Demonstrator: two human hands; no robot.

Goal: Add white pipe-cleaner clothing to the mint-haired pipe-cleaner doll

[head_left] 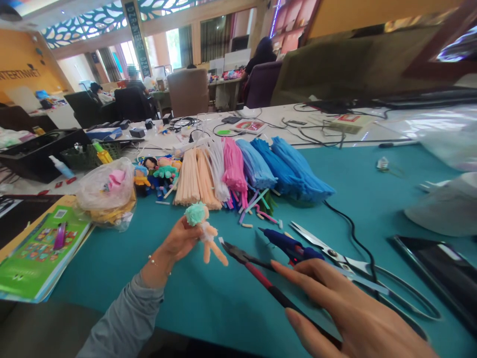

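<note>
- A small doll (206,231) with mint hair and peach limbs is held by the left hand (181,239), pinched at the head and upper body; it is kept above the table (357,184), well in from the near edge.
- Just right of the doll's legs, the jaws of the pliers (259,276) are seen, their handles spread apart.
- The handles are framed by the thumb and forefinger of the right hand (348,303), held wide; whether they are firmly gripped cannot be told.
- Room on the right is narrowed by the glue gun (281,241) and the scissors (333,254), whose loops are partly overlapped by the right hand.
- Beyond the doll, space is bounded by peach bundles (197,176), pink and blue ones, and loose cut pieces.
- More open teal surface is shown between the left forearm and the pliers, down to the near edge.
- The left side is bordered by a plastic bag (106,186) and a green book (32,256), the far right by a black device (434,278).
</note>
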